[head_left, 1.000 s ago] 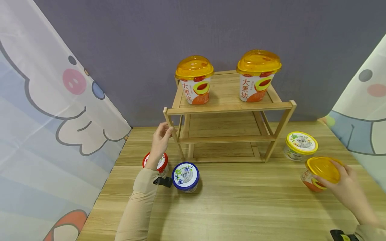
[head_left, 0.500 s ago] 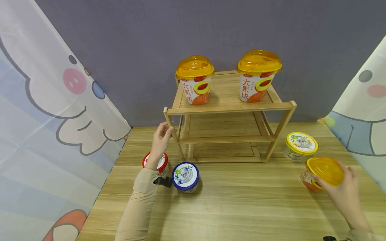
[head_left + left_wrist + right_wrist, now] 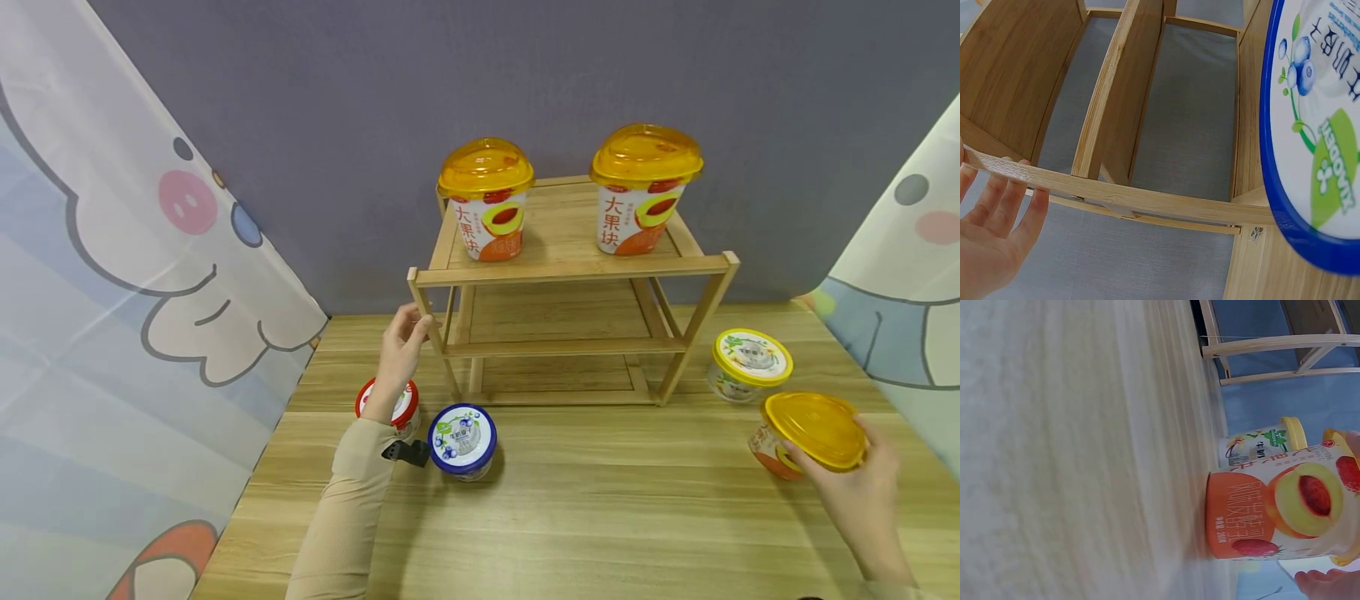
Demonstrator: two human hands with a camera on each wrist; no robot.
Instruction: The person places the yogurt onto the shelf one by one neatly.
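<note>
My left hand (image 3: 400,346) holds the front left post of the wooden rack (image 3: 570,342). In the left wrist view its fingers (image 3: 1004,206) lie behind the rail, with the thumb only just in sight. Over at the right, my right hand (image 3: 858,492) has thumb and fingers around the yellow domed lid of a yogurt cup (image 3: 813,429), which stands upright on the table. Peach and strawberry pictures show on this cup (image 3: 1272,512) in the right wrist view. Two matching cups, a left one (image 3: 486,200) and a right one (image 3: 645,192), stand on the rack's top shelf.
A red-lidded tub (image 3: 397,408) sits partly under my left forearm, beside a blue-lidded tub (image 3: 462,442). The yellow-rimmed tub (image 3: 750,364) stands just behind the cup at my right hand. Printed curtains (image 3: 150,250) flank the wooden table (image 3: 600,500).
My right hand has shifted from over the lid down to its near right side, and the lid now shows more fully. The cup stays in place. My left hand has not moved.
</note>
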